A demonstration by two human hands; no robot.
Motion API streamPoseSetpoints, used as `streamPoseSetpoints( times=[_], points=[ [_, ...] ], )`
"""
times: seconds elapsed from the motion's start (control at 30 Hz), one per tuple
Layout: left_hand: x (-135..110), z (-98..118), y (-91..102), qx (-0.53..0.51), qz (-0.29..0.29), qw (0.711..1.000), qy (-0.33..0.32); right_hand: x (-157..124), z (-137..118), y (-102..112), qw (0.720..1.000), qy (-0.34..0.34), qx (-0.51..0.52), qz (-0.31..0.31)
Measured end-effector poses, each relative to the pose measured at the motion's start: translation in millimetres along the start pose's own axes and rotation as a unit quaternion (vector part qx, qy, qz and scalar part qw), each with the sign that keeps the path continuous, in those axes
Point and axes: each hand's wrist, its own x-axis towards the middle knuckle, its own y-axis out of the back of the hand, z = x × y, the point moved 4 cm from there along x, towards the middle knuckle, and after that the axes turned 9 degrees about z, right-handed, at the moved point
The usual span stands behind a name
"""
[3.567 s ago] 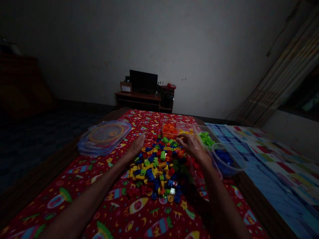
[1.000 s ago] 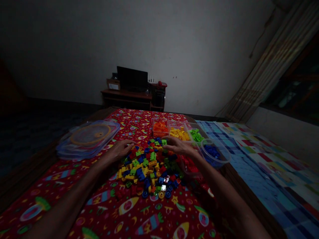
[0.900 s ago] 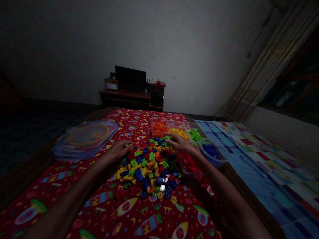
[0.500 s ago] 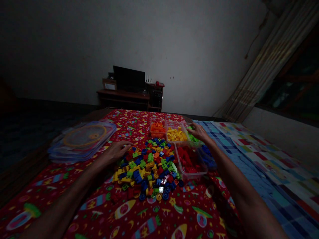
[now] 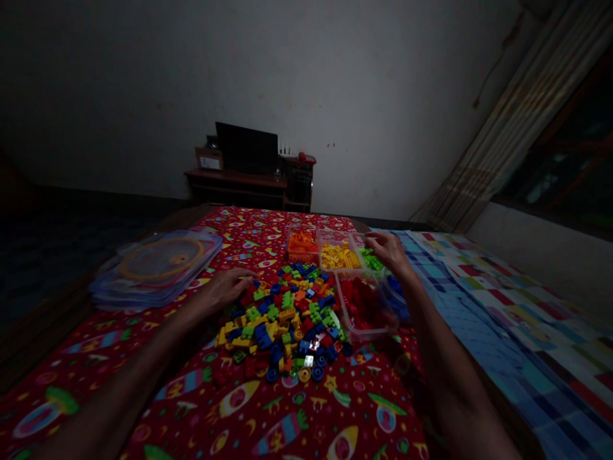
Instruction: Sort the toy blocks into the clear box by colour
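A mixed pile of toy building bricks [image 5: 287, 319] in red, yellow, blue, green and orange lies on the red patterned cloth. At its upper left edge rests my left hand [image 5: 225, 289], fingers stretched out and apart from the thumb, with no brick visible in it. My right hand [image 5: 389, 250] hovers over the clear box of green bricks [image 5: 370, 259]. Its fingers are loosely apart and nothing shows between them. Close by are boxes of yellow bricks [image 5: 339, 255], orange bricks [image 5: 302, 245], red bricks [image 5: 361, 300] and blue bricks [image 5: 396, 299].
Stacked clear lids [image 5: 158, 268] lie at the left of the cloth [image 5: 287, 421]. A blue checked cloth [image 5: 460, 306] spreads to the right. Against the far wall stands a desk [image 5: 234, 179] with a dark monitor [image 5: 246, 148].
My right hand has shifted slightly right and its fingers have loosened above the green bricks. My left hand stays at the pile's edge. The view has tipped slightly.
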Motion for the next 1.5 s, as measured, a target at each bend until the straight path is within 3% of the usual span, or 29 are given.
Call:
streamPoseSetpoints(
  times=[0.07, 0.17, 0.37, 0.53, 0.63, 0.7, 0.9, 0.97, 1.07, 1.2, 1.33, 1.5],
  points=[
    [-1.1, 9.8, -0.3, -0.002, 0.005, 1.000, -0.023, -23.1, -24.9, -17.0, 0.995, 0.021, 0.089, -0.043],
    [-6.1, 31.4, -6.3, -0.017, 0.000, 0.996, -0.084, -58.7, -57.6, -47.5, 0.983, 0.057, 0.131, -0.117],
    [-30.9, 74.5, -35.6, -0.055, -0.056, 0.959, -0.273, -90.3, -83.6, -86.4, 0.972, 0.156, 0.024, -0.173],
    [-34.3, 77.4, -41.0, -0.027, -0.051, 0.958, -0.280, -96.3, -76.5, -81.4, 0.955, 0.183, -0.118, -0.200],
    [-29.1, 72.1, -32.4, -0.033, -0.041, 0.968, -0.246, -107.2, -73.9, -76.3, 0.920, 0.179, -0.246, -0.248],
    [-24.5, 67.8, -24.0, -0.048, -0.023, 0.977, -0.205, -118.0, -76.0, -76.2, 0.903, 0.189, -0.277, -0.270],
    [-14.7, 63.1, -9.4, -0.159, -0.007, 0.986, -0.044, -135.7, -76.5, -81.0, 0.919, 0.246, -0.219, -0.217],
    [-15.7, 64.0, -11.6, -0.256, -0.017, 0.966, 0.034, -131.1, -72.3, -80.4, 0.927, 0.235, -0.197, -0.215],
    [-21.0, 70.4, -17.2, -0.407, -0.033, 0.905, 0.118, -117.9, -71.3, -76.7, 0.946, 0.201, -0.152, -0.203],
    [-28.9, 79.9, -22.9, -0.480, -0.063, 0.858, 0.171, -106.6, -79.9, -74.9, 0.978, 0.151, -0.025, -0.144],
    [-35.4, 87.4, -28.4, -0.486, -0.101, 0.847, 0.188, -113.9, -89.1, -82.5, 0.973, 0.176, 0.083, -0.123],
    [-40.5, 96.2, -31.3, -0.471, -0.111, 0.855, 0.187, -129.7, -96.5, -91.2, 0.930, 0.291, 0.124, -0.188]
  ],
)
